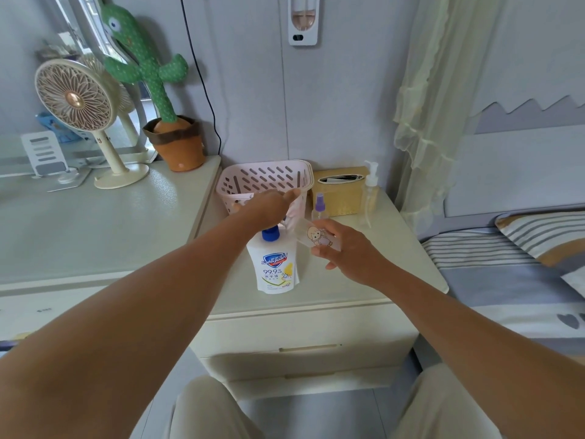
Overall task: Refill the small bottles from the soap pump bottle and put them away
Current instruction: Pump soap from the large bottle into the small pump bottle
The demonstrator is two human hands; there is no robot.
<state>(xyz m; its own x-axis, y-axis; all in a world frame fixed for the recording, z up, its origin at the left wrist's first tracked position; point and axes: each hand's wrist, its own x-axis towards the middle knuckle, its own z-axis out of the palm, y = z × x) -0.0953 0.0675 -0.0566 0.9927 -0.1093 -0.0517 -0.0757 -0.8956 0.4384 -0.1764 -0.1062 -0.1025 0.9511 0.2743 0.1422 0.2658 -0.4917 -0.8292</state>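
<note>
the left fingers (289,194) lie fairly straight across the pump head of the soap bottle (275,267), pressing down on it, not gripping. the head itself is hidden under the left hand (267,209). the right fingers (319,250) are clamped on the small bottle (316,237), a clear one with a cartoon sticker, held tilted in the air with its upper end towards the spout.

this looks like the filling step. to do it well, i'd bring the small bottle's mouth right under the spout before each press. i'd pump slowly and straight down so the soap bottle doesn't tip, and keep the small bottle steady. whether mouth and spout meet i cannot tell, because the left hand covers that spot.

the small bottle is just right of the soap bottle's blue neck, between the two hands. the soap bottle stands upright on the table (364,280), in front of the basket (262,179). a purple-topped spray bottle (319,205) stands just behind the right hand (351,253), apart from it.
</note>
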